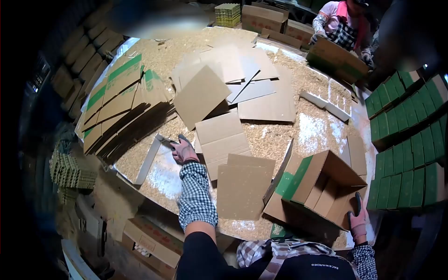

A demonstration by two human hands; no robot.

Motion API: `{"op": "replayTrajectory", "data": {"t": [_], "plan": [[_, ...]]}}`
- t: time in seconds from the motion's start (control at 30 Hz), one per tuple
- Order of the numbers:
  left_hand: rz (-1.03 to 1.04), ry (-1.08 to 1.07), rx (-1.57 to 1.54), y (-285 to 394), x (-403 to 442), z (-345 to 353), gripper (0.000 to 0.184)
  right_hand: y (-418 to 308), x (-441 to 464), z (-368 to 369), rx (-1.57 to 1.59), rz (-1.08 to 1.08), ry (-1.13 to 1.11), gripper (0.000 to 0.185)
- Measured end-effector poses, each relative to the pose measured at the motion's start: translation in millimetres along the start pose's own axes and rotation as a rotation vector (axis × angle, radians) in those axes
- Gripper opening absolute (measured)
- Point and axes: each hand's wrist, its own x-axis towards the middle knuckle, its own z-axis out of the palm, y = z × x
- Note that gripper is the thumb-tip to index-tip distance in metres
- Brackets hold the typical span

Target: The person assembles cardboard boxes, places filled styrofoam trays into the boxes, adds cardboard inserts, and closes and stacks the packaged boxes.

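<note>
From my end, the open box (305, 184) sits tilted at the near right of the desk (242, 227), its mouth turned to the right. Looks like thin corrugated card, so prob. light, fairly stiff along the folds but floppy at the flaps; it'd crush if squeezed hard, and dust could make it a bit slippery. I'd take it by a side wall nr. a corner, not by a loose flap. My right hand (358, 221) is at its rim, thumb and forefinger apart; can't tell if it's pinching the wall. Just left of the box is a flat card sheet (245, 191), w/ more card beyond. My left hand (185, 151) is half curled by the end of a white strip (148, 162); can't tell if it's gripping. Folded boxes (119, 95) lie stacked far left.
</note>
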Motion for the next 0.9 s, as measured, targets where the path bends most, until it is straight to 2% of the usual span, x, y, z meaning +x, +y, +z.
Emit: {"op": "replayTrajectory", "data": {"t": [0.1,0.13,0.17,0.2,0.27,0.3,0.33,0.4,0.47,0.53,0.57,0.63,0.67,0.7,0.73,0.8,0.87,0.9], "plan": [[0.026,0.022,-0.155,-10,-37,-10,0.071,13,-8,0,0.013,-0.025,0.059,0.076],[0.045,0.089,-0.186,-23,-33,6,0.074,29,-6,1,-0.026,-0.039,0.090,0.074],[-0.020,-0.059,-0.307,-41,-26,14,0.077,44,-6,-1,-0.012,-0.018,0.109,0.074],[0.060,-0.061,-0.443,-57,-27,19,0.080,53,-4,-4,0.016,-0.010,0.101,0.075],[0.066,-0.141,-0.388,-50,-45,-11,0.080,72,5,-8,0.030,-0.025,0.090,0.077],[0.154,-0.028,-0.276,-57,-36,-10,0.064,78,8,-12,0.046,-0.035,0.069,0.077],[0.284,0.106,-0.342,-77,0,20,0.056,73,8,-11,0.029,-0.008,0.058,0.077],[0.266,0.085,-0.157,-72,23,26,0.062,67,11,-15,-0.012,0.013,0.061,0.077],[0.212,0.039,-0.137,-47,24,34,0.068,74,16,-9,0.004,-0.012,0.069,0.076],[-0.059,-0.154,-0.304,4,-16,-6,0.092,77,23,-7,-0.006,-0.012,0.071,0.077],[0.128,-0.130,-0.945,1,-14,22,0.087,79,20,-7,-0.014,-0.001,0.074,0.077],[0.020,-0.168,-1.164,17,-30,-3,0.088,60,15,-9,0.006,0.030,0.067,0.076],[0.008,-0.173,-1.189,15,-27,-8,0.090,78,19,-11,-0.021,-0.001,0.060,0.076],[0.085,-0.216,-1.375,17,-36,-16,0.089,91,25,-11,-0.040,-0.035,0.060,0.076],[0.045,-0.292,-1.405,24,-52,-45,0.090,95,28,-17,-0.018,-0.029,0.045,0.077],[0.096,-0.295,-1.359,8,-57,-69,0.095,92,33,-36,0.013,0.009,0.004,0.080],[-0.018,-0.371,-0.811,-5,-92,-143,0.089,84,34,-56,0.028,-0.030,0.015,0.080],[0.191,-0.264,-0.981,-19,-104,-147,0.083,97,35,-63,0.032,-0.059,0.033,0.081]]}}
